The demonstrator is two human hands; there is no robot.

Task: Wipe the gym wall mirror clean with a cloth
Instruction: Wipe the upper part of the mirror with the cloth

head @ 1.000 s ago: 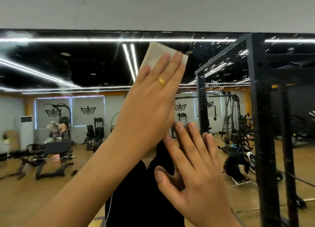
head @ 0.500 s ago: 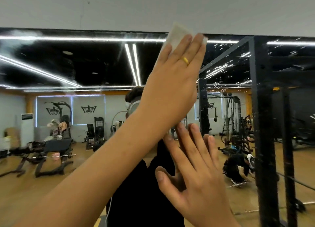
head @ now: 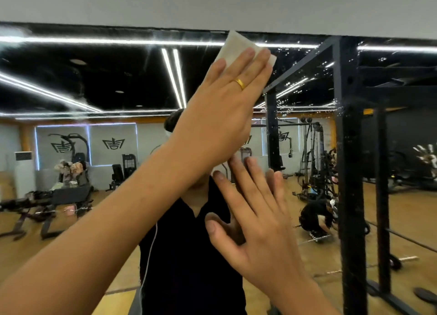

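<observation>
strip lights (head: 173, 78) reflected in the mirror (head: 106, 78) blow out to white glare, smeared hazy at far left. my left hand (head: 220, 109), near the lens, is evenly lit and slightly soft. droplets (head: 295, 82) sparkle at right. the mirror's top edge bows from lens distortion.

Gold ring (head: 240, 84) on left hand (head: 220, 116)

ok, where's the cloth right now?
Head view, upper centre: the cloth is pressed flat on the mirror under the left hand, just below the mirror's top edge.
</observation>
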